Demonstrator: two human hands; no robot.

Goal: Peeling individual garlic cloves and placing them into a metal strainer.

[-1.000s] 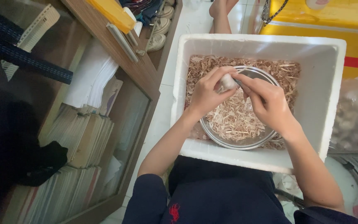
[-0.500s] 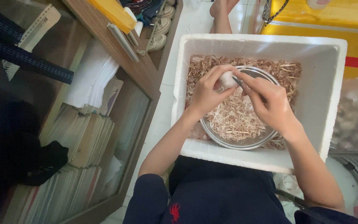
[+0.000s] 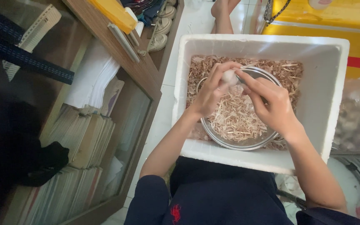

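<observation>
Garlic bulb [image 3: 230,76] sits pinched between my hands over the far rim of the metal bowl [image 3: 246,143] in the white foam box [image 3: 334,96]. Left hand [image 3: 211,92] cups it; right hand [image 3: 271,106] fingertips close on its top. Light, papery, firm; best held round its sides.
</observation>
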